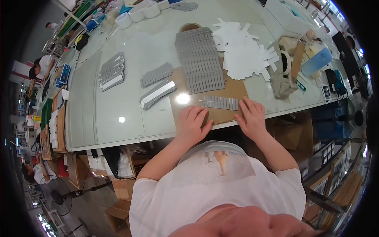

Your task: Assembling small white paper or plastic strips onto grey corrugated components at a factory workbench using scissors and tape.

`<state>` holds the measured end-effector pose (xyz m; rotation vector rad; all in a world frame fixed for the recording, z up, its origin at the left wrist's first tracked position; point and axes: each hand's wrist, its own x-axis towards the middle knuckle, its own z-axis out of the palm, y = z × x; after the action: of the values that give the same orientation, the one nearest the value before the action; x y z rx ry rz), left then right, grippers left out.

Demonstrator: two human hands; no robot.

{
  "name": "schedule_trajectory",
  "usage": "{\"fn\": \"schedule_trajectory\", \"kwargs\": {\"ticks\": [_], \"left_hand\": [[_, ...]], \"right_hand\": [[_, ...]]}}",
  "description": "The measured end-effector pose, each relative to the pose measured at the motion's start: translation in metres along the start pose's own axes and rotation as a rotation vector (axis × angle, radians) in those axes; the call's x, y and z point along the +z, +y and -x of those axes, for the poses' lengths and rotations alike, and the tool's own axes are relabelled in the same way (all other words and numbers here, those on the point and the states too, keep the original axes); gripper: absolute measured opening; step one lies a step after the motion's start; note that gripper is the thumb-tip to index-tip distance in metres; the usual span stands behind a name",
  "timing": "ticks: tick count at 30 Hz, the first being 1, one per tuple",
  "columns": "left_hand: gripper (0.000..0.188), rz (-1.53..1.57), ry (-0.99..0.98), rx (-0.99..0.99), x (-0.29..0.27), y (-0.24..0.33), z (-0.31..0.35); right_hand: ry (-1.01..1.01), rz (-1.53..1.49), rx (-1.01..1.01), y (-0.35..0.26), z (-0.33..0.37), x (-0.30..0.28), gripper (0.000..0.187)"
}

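Note:
A grey strip [220,102], divided into narrow segments, lies flat on a brown board [229,117] at the table's near edge. My left hand [192,123] rests on the board by the strip's left end, fingers stretched and thumb apart. At the other end, my right hand [252,115] has its fingers against or just beside the strip, thumb spread; exact contact is hard to make out. Beyond the strip is a large overlapping stack of similar grey strips [199,59]. Left of my left hand lie a small grey pile [157,75] and another topped with a white strip [158,94].
White paper-like strips [242,51] are heaped beyond my right hand. A tape dispenser [285,81] and a blue bottle [316,62] stand at the right. Another grey stack [113,71] lies far left; white rolls [138,14] sit at the back. People work farther left.

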<state>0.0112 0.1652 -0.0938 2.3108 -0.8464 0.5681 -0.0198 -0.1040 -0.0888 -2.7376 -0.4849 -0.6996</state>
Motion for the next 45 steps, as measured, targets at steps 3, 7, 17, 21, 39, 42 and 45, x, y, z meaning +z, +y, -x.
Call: {"fn": "schedule_trajectory", "kwargs": {"ticks": [3, 7, 17, 21, 39, 42, 45], "left_hand": [[0.049, -0.019, -0.047, 0.006, -0.003, 0.008, 0.000], [0.057, -0.095, -0.163, -0.052, -0.016, 0.015, 0.003], [0.045, -0.105, -0.122, -0.009, -0.016, 0.004, 0.017], [0.040, -0.097, -0.068, 0.008, -0.014, 0.000, 0.019], [0.029, -0.051, 0.040, 0.037, -0.014, -0.002, 0.024], [0.030, -0.070, 0.011, 0.030, -0.013, -0.003, 0.025], [0.031, -0.065, 0.013, 0.029, -0.015, -0.003, 0.024]], "right_hand": [[-0.133, -0.047, 0.000, -0.015, 0.005, 0.002, 0.054], [-0.127, -0.061, -0.101, -0.012, -0.003, 0.007, 0.055], [-0.284, 0.246, 0.271, 0.092, -0.124, 0.055, 0.069], [-0.491, 0.187, 0.272, 0.092, -0.122, 0.047, 0.064], [-0.209, 0.039, -0.015, 0.032, 0.026, -0.023, 0.050], [-0.140, 0.037, -0.118, 0.042, 0.033, -0.025, 0.044], [-0.059, -0.034, -0.136, 0.059, 0.038, -0.022, 0.034]]}}
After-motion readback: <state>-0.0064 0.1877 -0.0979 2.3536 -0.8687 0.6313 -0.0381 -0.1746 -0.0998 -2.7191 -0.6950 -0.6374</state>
